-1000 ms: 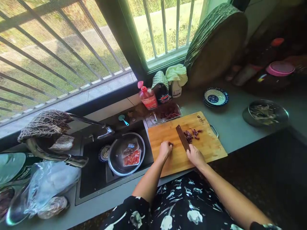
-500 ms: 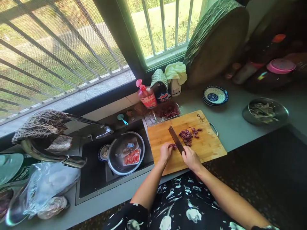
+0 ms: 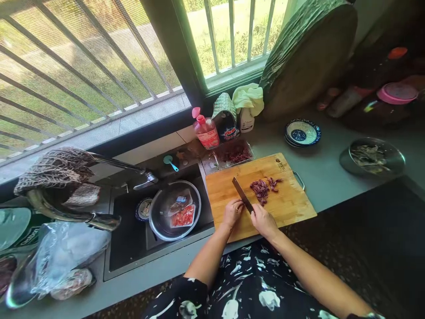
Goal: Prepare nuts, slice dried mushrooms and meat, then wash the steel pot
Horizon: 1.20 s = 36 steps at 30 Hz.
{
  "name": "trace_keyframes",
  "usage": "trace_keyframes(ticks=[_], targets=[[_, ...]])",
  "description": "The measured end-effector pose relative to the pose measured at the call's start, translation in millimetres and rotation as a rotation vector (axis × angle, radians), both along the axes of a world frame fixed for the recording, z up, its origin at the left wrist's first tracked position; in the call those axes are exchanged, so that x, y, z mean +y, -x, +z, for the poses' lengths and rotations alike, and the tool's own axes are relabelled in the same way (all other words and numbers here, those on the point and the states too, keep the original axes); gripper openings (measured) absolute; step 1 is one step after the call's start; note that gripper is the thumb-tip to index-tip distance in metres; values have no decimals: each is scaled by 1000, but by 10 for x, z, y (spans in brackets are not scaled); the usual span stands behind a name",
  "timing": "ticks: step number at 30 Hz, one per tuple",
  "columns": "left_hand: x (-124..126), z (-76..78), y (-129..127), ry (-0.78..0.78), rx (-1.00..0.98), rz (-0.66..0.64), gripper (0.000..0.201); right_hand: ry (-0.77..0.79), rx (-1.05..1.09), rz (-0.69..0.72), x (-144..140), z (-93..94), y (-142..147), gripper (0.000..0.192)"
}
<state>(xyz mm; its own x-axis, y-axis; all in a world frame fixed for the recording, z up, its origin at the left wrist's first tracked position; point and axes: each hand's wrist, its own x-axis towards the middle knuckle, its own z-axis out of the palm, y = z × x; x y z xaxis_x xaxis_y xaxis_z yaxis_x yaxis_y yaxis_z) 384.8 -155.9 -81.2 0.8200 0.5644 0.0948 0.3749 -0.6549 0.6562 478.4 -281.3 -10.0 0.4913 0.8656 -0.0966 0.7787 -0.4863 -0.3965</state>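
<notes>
The person stands at a grey counter under a barred window, and both hands work on a rectangular bamboo cutting board that lies just beside the dark sink. The right hand has its fingers closed around the handle of a dark-bladed kitchen knife, and the blade points away from the person, over the board. The left hand rests on the board just left of the blade, with fingers curled down; what they press I cannot tell. A small heap of cut dark red pieces lies on the board, right of the blade. In the sink stands a round metal basin with plastic packets inside. Behind the board are a clear tray of red pieces and a pink bottle.
</notes>
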Motion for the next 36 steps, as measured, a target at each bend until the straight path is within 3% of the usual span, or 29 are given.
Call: trace_keyframes(ticks=[5,9,19,24,29,33,36], targets=[[-7,5,-12,1,-6,25,20,50,17,-4,-152,23,84,13],[-2,-5,-18,11,-18,36,19,66,-1,-7,-50,5,104,14],[15,37,-8,67,-98,67,15,68,35,17,-170,-188,102,15],[-13,111,-6,239,-141,215,14,-65,76,11,9,-168,-236,14],[-95,158,-189,469,-159,389,20,-245,36,-49,-216,123,-710,16],[-120,231,-339,277,-46,584,29,-229,51,1,-273,233,-818,16],[-137,289,-384,164,83,458,23,-166,69,70,-238,155,-709,16]])
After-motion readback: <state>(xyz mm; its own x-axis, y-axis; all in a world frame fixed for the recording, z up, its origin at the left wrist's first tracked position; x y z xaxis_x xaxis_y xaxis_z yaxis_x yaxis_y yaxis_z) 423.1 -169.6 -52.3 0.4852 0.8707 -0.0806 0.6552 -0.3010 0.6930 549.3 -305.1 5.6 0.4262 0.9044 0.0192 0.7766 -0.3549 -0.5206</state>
